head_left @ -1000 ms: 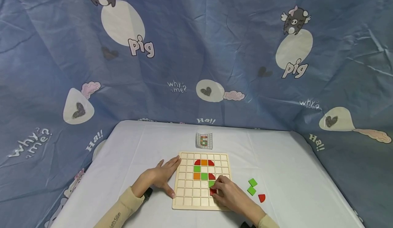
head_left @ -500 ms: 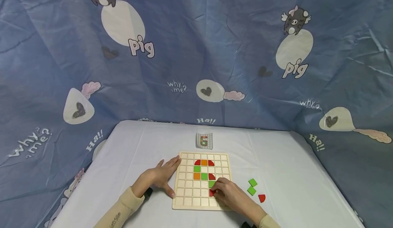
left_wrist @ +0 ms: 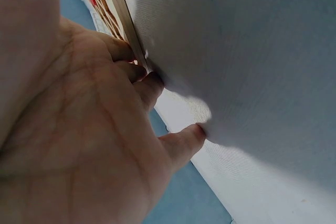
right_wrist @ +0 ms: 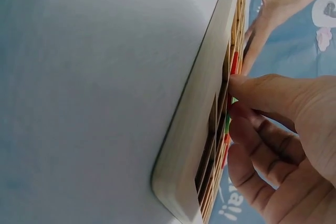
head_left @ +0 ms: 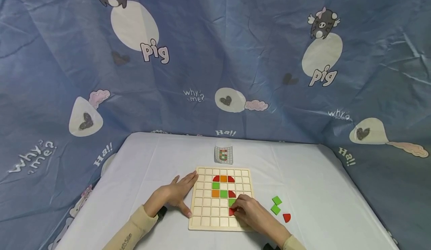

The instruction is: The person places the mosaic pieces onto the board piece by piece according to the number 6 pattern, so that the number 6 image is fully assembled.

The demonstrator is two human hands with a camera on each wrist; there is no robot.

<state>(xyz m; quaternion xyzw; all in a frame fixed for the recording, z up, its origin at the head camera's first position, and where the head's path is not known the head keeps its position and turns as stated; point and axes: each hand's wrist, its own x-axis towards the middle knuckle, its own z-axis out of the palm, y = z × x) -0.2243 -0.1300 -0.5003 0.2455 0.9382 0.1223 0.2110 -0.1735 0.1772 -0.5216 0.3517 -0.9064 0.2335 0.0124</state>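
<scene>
The wooden grid board [head_left: 206, 227] lies on the white table with red, orange and green pieces in several cells. My left hand [head_left: 178, 192] spreads along its left edge, fingertips and thumb touching the rim; the left wrist view shows this palm [left_wrist: 89, 124] and the straight fingers. With thumb and curled fingers, my right hand [head_left: 252, 212] pinches a red quarter-round piece [head_left: 231, 212] at a cell below a green square [head_left: 231, 202]. In the right wrist view, thumb and fingers of the right hand [right_wrist: 278, 135] meet low at the board [right_wrist: 181, 156], partly hiding that piece.
Two green squares [head_left: 277, 200] [head_left: 275, 209] and a red quarter-round [head_left: 287, 218] lie on the table right of the board. Behind the board stands or lies a small patterned card [head_left: 223, 155]. A blue printed cloth [head_left: 188, 63] hangs beyond the table.
The red piece under my right fingers has shifted slightly left and down, and more of it shows. My right fingers have moved a little. The left hand keeps its place.
</scene>
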